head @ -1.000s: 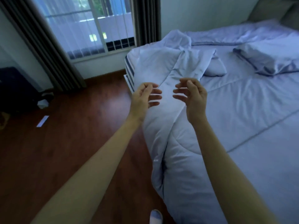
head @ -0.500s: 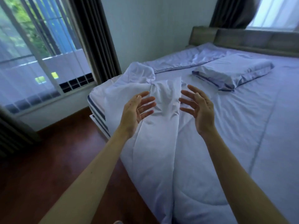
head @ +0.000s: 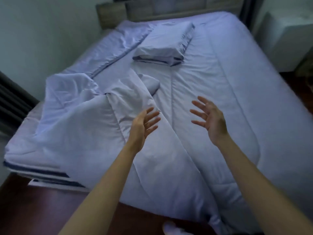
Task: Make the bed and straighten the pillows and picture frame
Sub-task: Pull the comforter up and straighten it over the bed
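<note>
Both hands empty, fingers spread, held above the duvet [head: 194, 158] near the foot of the bed [head: 50, 173]. Left hand [head: 144, 124] palm turned inward, just right of the folded-back flap; right hand [head: 210, 119] open, further right of it. Neither touches cloth.

Step in hand, as I judge it: take the bunched flap [head: 84, 119] and draw it out flat. Best done by pinching the loose edge at 2 well-separated points, lifting clear, then pulling toward the bare corner so the fold opens rather than drags. Grabbing the middle would only bunch it more.

Duvet: pale lilac, quilted, soft matte cloth with stitched seam lines; smooth right of the flap, heavily creased on it. Mattress edge left of the flap shows dark blue piping.

Beyond the flap, 1 pillow [head: 166, 43] lies askew, flat, slab-like, same fabric. A second long fold of bedding [head: 116, 46] runs left of it. Headboard [head: 169, 9] behind, wood-toned, blurred. No picture frame visible.
</note>
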`<state>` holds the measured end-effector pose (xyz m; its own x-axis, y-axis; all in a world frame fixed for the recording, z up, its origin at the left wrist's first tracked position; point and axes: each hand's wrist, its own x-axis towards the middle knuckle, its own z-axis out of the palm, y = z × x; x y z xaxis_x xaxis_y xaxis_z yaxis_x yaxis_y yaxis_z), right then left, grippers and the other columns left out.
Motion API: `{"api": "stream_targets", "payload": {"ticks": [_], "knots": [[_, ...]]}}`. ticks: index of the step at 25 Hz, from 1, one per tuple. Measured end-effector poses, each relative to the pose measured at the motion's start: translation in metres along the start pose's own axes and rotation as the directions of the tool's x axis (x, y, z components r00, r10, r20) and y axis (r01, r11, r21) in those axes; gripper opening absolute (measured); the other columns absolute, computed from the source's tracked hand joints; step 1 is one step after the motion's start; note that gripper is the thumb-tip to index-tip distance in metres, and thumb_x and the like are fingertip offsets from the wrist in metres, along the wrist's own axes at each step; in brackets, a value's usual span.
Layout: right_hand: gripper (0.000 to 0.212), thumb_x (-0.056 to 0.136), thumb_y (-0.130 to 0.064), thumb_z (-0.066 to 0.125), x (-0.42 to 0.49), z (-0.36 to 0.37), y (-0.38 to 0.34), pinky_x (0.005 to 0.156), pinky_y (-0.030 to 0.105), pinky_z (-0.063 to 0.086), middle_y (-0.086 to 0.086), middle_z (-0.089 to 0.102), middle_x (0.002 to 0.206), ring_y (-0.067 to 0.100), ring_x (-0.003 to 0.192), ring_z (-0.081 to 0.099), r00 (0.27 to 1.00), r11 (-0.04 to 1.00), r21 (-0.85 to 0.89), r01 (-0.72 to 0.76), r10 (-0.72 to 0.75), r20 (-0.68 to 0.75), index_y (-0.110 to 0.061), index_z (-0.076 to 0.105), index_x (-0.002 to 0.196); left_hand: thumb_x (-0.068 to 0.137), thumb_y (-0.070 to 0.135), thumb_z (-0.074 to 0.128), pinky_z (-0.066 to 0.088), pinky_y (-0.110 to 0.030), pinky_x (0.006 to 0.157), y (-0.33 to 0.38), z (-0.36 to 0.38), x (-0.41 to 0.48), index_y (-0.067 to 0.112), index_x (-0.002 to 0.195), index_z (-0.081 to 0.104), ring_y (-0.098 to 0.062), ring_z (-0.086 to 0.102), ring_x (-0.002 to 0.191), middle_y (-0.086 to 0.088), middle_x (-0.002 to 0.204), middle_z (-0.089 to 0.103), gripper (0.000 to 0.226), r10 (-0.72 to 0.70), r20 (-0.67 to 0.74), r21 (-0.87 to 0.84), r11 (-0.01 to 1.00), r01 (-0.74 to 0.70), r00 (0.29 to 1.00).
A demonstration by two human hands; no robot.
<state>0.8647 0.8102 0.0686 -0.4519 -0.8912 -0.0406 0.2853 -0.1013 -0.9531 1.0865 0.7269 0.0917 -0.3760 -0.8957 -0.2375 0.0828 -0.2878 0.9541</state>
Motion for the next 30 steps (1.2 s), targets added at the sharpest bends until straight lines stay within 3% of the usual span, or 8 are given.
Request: {"api": "stream_targets", "payload": {"ticks": [6, 9, 13, 16, 19, 23, 27, 30], "knots": [[0.028, 0.09, -0.042, 0.045, 0.03, 0.01, 0.09, 0.069, 0.03, 0.056, -0.011, 0.07, 0.115, 0.013, 0.1, 0.068, 0.976, 0.98, -0.096, -0.174, 0.158, -0.148, -0.037, 0.064, 0.11, 0.1, 0.034, 0.036, 0.055, -0.034, 0.084, -0.049, -0.023, 0.056, 0.028, 0.107, 0.064, -0.017, 0.071, 0.098, 0.005, 0.106, 0.074, 0.029, -0.153, 0.04, 0.135, 0.98, 0.146, 0.987], [0.033, 0.095, -0.03, 0.05, 0.048, 0.036, 0.143, 0.086, 0.03, 0.05, 0.004, 0.062, 0.13, 0.018, 0.113, 0.06, 0.956, 0.933, -0.253, -0.258, 0.209, -0.205, -0.02, 0.058, 0.125, 0.101, 0.034, 0.034, 0.054, -0.033, 0.086, -0.06, -0.045, 0.071, 0.029, 0.11, 0.062, -0.014, 0.071, 0.096, 0.007, 0.106, 0.073, 0.03, -0.182, 0.071, 0.244, 0.957, 0.16, 0.981], [0.062, 0.087, -0.03, 0.063, 0.046, 0.07, 0.181, 0.105, 0.04, 0.039, 0.009, 0.049, 0.14, 0.028, 0.128, 0.048, 0.915, 0.649, -0.652, -0.392, 0.346, -0.206, -0.016, 0.037, 0.142, 0.101, 0.034, 0.035, 0.051, -0.035, 0.088, -0.064, -0.071, 0.076, 0.03, 0.111, 0.058, -0.015, 0.068, 0.097, 0.004, 0.108, 0.07, 0.025, -0.237, 0.053, 0.252, 0.943, 0.217, 0.97], [0.067, 0.075, -0.022, 0.073, 0.03, 0.102, 0.182, 0.095, 0.04, 0.047, 0.007, 0.063, 0.123, 0.027, 0.113, 0.059, 0.943, 0.669, -0.677, -0.306, 0.309, -0.121, -0.02, 0.044, 0.136, 0.101, 0.032, 0.037, 0.049, -0.034, 0.087, -0.058, -0.093, 0.08, 0.023, 0.119, 0.055, -0.017, 0.064, 0.102, 0.001, 0.112, 0.068, 0.026, -0.24, 0.058, 0.277, 0.936, 0.215, 0.969], [0.07, 0.075, -0.004, 0.069, -0.005, 0.154, 0.189, 0.097, 0.039, 0.046, 0.013, 0.061, 0.127, 0.024, 0.116, 0.058, 0.936, 0.669, -0.732, -0.128, 0.325, 0.133, -0.013, 0.044, 0.14, 0.096, 0.027, 0.051, 0.047, -0.032, 0.095, -0.052, -0.122, 0.08, 0.013, 0.131, 0.049, -0.018, 0.055, 0.115, -0.006, 0.127, 0.058, 0.037, -0.109, 0.02, 0.45, 0.888, 0.089, 0.994], [0.058, 0.081, -0.008, 0.06, -0.074, 0.221, 0.208, 0.094, 0.024, 0.041, 0.007, 0.06, 0.131, 0.018, 0.117, 0.055, 0.842, 0.565, -0.822, 0.066, 0.411, 0.35, -0.018, 0.048, 0.137, 0.076, 0.034, 0.075, 0.029, -0.041, 0.115, -0.044, -0.164, 0.077, 0.017, 0.149, 0.015, -0.031, 0.028, 0.138, -0.02, 0.151, 0.018, 0.096, 0.167, 0.049, 0.772, 0.619, -0.144, 0.985], [0.02, 0.085, -0.015, 0.056, -0.146, 0.268, 0.222, 0.077, 0.031, 0.044, 0.002, 0.068, 0.104, 0.024, 0.097, 0.061, 0.738, 0.533, -0.809, 0.247, 0.438, 0.514, -0.023, 0.06, 0.103, 0.071, 0.005, 0.062, 0.052, -0.047, 0.085, -0.029, -0.206, 0.077, 0.037, 0.15, 0.002, -0.045, 0.046, 0.121, -0.024, 0.155, 0.002, 0.104, 0.228, 0.163, 0.942, 0.252, -0.22, 0.96], [0.017, 0.079, -0.023, 0.051, -0.174, 0.285, 0.232, 0.07, 0.036, 0.045, -0.001, 0.065, 0.099, 0.024, 0.091, 0.06, 0.645, 0.555, -0.783, 0.279, 0.496, 0.582, -0.028, 0.053, 0.095, 0.069, -0.009, 0.049, 0.05, -0.043, 0.066, -0.031, -0.21, 0.068, 0.035, 0.15, 0.011, -0.044, 0.052, 0.111, -0.023, 0.152, 0.023, 0.1, 0.232, 0.324, 0.939, 0.039, -0.341, 0.917]]}}
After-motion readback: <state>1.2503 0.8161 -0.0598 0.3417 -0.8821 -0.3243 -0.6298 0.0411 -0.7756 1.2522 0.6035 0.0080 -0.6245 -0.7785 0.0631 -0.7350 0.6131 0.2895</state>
